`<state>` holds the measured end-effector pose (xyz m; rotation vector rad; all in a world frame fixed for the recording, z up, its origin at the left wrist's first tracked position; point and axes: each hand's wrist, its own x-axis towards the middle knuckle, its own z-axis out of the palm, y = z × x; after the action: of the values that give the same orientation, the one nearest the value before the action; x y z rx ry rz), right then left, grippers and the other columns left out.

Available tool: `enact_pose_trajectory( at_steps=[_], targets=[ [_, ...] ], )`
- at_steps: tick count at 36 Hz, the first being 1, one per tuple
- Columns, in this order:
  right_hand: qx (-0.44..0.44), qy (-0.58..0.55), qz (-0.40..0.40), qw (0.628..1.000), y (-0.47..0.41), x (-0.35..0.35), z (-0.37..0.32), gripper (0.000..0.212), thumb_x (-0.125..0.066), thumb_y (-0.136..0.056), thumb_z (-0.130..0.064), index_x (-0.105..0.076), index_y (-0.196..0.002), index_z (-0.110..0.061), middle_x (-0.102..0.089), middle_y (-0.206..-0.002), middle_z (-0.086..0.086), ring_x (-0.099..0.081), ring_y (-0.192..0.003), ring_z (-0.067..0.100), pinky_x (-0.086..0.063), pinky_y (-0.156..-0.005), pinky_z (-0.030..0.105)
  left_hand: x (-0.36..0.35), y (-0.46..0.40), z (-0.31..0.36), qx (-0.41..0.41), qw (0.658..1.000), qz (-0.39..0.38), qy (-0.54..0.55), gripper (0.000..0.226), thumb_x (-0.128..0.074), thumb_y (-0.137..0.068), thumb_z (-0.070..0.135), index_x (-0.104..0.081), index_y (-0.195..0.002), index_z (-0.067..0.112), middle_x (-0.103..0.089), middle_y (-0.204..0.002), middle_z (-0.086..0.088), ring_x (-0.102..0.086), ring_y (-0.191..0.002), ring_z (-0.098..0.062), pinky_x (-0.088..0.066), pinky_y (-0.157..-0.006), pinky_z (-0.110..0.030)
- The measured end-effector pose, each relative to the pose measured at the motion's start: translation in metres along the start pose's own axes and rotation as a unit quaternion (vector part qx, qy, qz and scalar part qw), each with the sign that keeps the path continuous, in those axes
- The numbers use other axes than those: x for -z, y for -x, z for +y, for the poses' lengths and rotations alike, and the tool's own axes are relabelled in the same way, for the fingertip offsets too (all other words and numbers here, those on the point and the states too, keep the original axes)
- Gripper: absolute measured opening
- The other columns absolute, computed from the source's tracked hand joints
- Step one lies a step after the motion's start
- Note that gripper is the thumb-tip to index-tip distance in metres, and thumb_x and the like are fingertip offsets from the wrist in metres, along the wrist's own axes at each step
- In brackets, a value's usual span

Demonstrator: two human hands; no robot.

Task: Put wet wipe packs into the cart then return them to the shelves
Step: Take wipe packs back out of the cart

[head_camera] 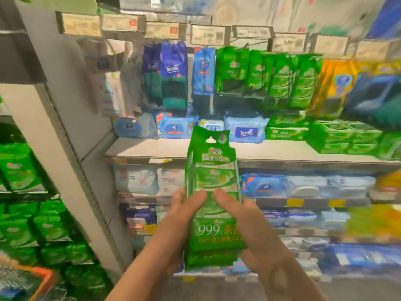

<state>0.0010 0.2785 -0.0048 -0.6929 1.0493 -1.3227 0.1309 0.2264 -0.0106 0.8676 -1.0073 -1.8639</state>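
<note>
While you stand facing a store shelf unit, both of your hands hold one tall green wet wipe pack (213, 192) upright in front of you, at the centre of the view. Your left hand (184, 216) grips the pack's left edge, with the thumb laid across its front and the other fingers curled out of sight behind it. Your right hand (245, 222) grips the right edge the same way, thumb on the front, fingers wrapped behind. The two thumb tips almost meet at the middle of the pack. The pack shows "999" in large pale print on its lower half, and its top has a cut-out hanging hole. That top reaches up in front of the middle shelf board (152, 148).

Behind the pack, on hooks under a row of price tags (207, 35), hang dark blue packs (173, 72), a lighter blue pack (203, 71) and a group of green hanging packs (269, 77) that look like the one you hold. Yellow packs (334, 83) hang further right. Flat blue wipe packs (246, 131) and flat green ones (345, 135) lie on the shelf board. Lower shelves hold white and blue packs, too blurred to read. At the far left, another bay carries stacked green packages (19, 168). An orange-edged cart corner (43, 279) shows at the bottom left, blurred.
</note>
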Motion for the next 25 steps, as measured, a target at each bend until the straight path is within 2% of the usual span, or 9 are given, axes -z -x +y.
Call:
enact_pose_trajectory(
  at_steps=[2, 5, 7, 9, 12, 15, 17, 21, 25],
  targets=[
    [0.013, 0.002, 0.029, 0.999, -0.004, 0.007, -0.008, 0.053, -0.077, -0.077, -0.034, -0.068, -0.122, -0.009, -0.073, -0.112, 0.023, -0.071, -0.102, 0.044, -0.054, -0.092, 0.063, -0.009, -0.015, -0.006, -0.009, 1.0, 0.012, -0.016, 0.032, -0.058, -0.098, -0.001, -0.052, -0.128, -0.011, -0.068, -0.05, 0.002, -0.066, -0.043, -0.004, -0.047, -0.039, -0.016],
    [0.018, -0.007, 0.045, 0.999, -0.01, 0.02, -0.021, 0.049, -0.076, -0.073, -0.03, -0.072, -0.116, -0.007, -0.076, -0.102, 0.022, -0.075, -0.089, 0.04, -0.062, -0.077, 0.053, -0.023, -0.031, -0.005, 0.007, 1.0, -0.016, -0.003, 0.077, -0.08, -0.065, 0.019, -0.052, -0.134, 0.0, -0.078, -0.076, -0.011, -0.076, -0.065, -0.021, -0.057, -0.05, -0.028],
    [0.024, -0.028, 0.064, 0.997, -0.016, 0.029, -0.03, 0.041, -0.072, -0.073, -0.024, -0.074, -0.108, -0.004, -0.076, -0.094, 0.023, -0.075, -0.076, 0.035, -0.063, -0.065, 0.044, -0.031, -0.039, -0.008, 0.016, 0.999, -0.046, 0.013, 0.079, -0.082, -0.061, 0.029, -0.053, -0.131, 0.008, -0.078, -0.095, -0.017, -0.077, -0.08, -0.031, -0.061, -0.059, -0.036],
    [0.038, -0.024, 0.059, 0.997, -0.025, 0.037, -0.038, 0.032, -0.069, -0.079, -0.021, -0.078, -0.104, -0.004, -0.076, -0.097, 0.023, -0.076, -0.08, 0.036, -0.063, -0.069, 0.043, -0.038, -0.051, -0.009, 0.019, 0.998, -0.055, 0.036, 0.083, -0.085, -0.057, 0.031, -0.054, -0.131, 0.008, -0.076, -0.101, -0.021, -0.076, -0.085, -0.035, -0.061, -0.063, -0.039],
    [0.062, 0.024, 0.115, 0.991, -0.04, 0.047, -0.051, 0.018, -0.067, -0.088, -0.02, -0.082, -0.092, -0.012, -0.078, -0.085, 0.014, -0.077, -0.073, 0.027, -0.062, -0.061, 0.035, -0.045, -0.075, -0.01, 0.023, 0.996, -0.07, 0.046, 0.066, -0.08, -0.067, 0.029, -0.054, -0.125, 0.011, -0.075, -0.106, -0.022, -0.076, -0.089, -0.037, -0.061, -0.064, -0.042],
    [0.081, 0.09, 0.14, 0.983, -0.058, 0.053, -0.062, 0.035, -0.075, -0.08, -0.041, -0.076, -0.108, -0.019, -0.079, -0.101, 0.009, -0.076, -0.094, 0.031, -0.059, -0.089, 0.055, -0.052, -0.103, -0.009, 0.032, 0.995, -0.086, 0.044, 0.072, -0.084, -0.065, 0.027, -0.053, -0.128, 0.011, -0.074, -0.11, -0.025, -0.074, -0.092, -0.042, -0.061, -0.069, -0.048],
    [0.09, 0.103, 0.175, 0.975, -0.071, 0.06, -0.066, 0.053, -0.085, -0.068, -0.053, -0.074, -0.11, -0.022, -0.078, -0.104, 0.008, -0.075, -0.098, 0.032, -0.054, -0.096, 0.061, -0.06, -0.12, -0.004, 0.038, 0.993, -0.109, 0.034, 0.084, -0.091, -0.058, 0.028, -0.053, -0.131, 0.011, -0.073, -0.112, -0.026, -0.073, -0.096, -0.046, -0.061, -0.076, -0.053],
    [0.119, 0.144, 0.235, 0.954, -0.088, 0.073, -0.08, 0.062, -0.087, -0.058, -0.067, -0.075, -0.106, -0.028, -0.079, -0.102, 0.001, -0.075, -0.097, 0.024, -0.055, -0.096, 0.055, -0.072, -0.151, 0.002, 0.038, 0.988, -0.148, 0.026, 0.084, -0.095, -0.054, 0.017, -0.055, -0.128, 0.013, -0.077, -0.105, -0.019, -0.076, -0.088, -0.038, -0.061, -0.064, -0.043],
    [0.136, 0.165, 0.268, 0.939, -0.097, 0.094, -0.092, 0.058, -0.074, -0.064, -0.062, -0.074, -0.108, -0.025, -0.079, -0.102, -0.007, -0.074, -0.098, 0.012, -0.056, -0.094, 0.044, -0.089, -0.178, -0.001, 0.021, 0.99, -0.141, 0.004, 0.073, -0.089, -0.06, 0.029, -0.057, -0.124, 0.016, -0.076, -0.103, -0.019, -0.076, -0.083, -0.037, -0.06, -0.06, -0.04]
  ],
)
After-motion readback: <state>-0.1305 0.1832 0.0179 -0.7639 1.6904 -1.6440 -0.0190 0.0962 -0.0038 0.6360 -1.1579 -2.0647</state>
